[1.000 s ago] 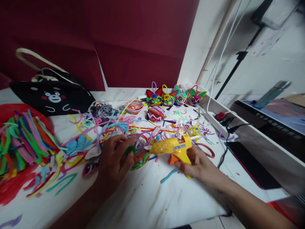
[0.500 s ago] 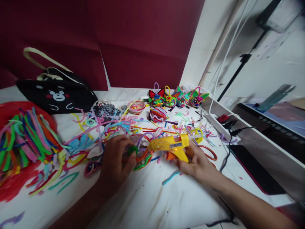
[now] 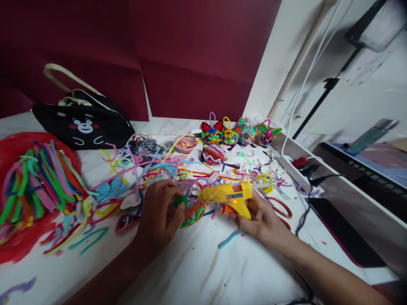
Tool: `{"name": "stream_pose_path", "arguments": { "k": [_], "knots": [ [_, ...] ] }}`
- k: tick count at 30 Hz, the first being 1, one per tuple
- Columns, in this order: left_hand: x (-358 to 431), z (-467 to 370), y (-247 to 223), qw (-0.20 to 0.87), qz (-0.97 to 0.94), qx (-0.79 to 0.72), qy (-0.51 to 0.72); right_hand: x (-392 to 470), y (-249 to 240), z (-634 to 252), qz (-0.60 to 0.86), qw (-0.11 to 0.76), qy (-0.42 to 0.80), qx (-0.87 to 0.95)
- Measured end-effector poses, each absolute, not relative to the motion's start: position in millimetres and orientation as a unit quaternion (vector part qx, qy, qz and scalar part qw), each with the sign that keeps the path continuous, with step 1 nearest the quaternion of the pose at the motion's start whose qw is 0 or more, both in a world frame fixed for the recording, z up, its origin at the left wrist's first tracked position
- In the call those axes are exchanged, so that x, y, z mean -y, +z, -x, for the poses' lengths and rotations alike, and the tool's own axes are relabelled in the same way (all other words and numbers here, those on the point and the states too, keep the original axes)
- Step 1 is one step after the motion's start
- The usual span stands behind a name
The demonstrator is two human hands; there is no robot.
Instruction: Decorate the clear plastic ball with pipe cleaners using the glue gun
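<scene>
A yellow hot glue gun [image 3: 227, 195] with an orange trigger is gripped in my right hand [image 3: 259, 214], its nozzle pointing left and a clear glue stick showing at its back. Between thumb and fingers, my left hand [image 3: 163, 209] pinches a small green fuzzy piece [image 3: 181, 201]. The nozzle tip is close to that piece; whether they touch I cannot tell. Just behind and below them lies a green and orange pipe-cleaner shape [image 3: 194, 217], partly hidden by my left hand. A blue pipe-cleaner scrap [image 3: 229, 239] lies below the glue gun.
Loose pipe cleaners are strewn across the white table [image 3: 197, 271]. A bundle of them [image 3: 41, 178] rests on red plastic at left, near a black bag [image 3: 84, 127]. Several finished colourful animal-face ornaments [image 3: 213, 134] stand at the back. A black phone-like slab [image 3: 346, 233] lies at right.
The glue gun's nozzle and the green piece have come closer together. The whole view has shifted slightly, with the scene sitting a little further right.
</scene>
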State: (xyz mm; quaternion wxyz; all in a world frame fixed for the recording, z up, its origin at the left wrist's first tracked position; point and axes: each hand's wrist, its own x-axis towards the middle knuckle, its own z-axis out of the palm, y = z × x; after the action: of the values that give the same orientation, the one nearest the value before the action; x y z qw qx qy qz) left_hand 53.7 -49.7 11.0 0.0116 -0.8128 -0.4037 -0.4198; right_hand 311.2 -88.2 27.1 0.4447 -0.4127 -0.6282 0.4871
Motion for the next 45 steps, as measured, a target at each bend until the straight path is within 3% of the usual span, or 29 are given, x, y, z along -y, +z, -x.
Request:
{"name": "stream_pose_path", "arguments": {
  "k": [45],
  "knots": [
    [51.0, -50.0, 13.8, -0.086, 0.815, 0.389, -0.421, 89.2, 30.9, -305.3, 0.433, 0.435, 0.479, 0.627]
  ]
}}
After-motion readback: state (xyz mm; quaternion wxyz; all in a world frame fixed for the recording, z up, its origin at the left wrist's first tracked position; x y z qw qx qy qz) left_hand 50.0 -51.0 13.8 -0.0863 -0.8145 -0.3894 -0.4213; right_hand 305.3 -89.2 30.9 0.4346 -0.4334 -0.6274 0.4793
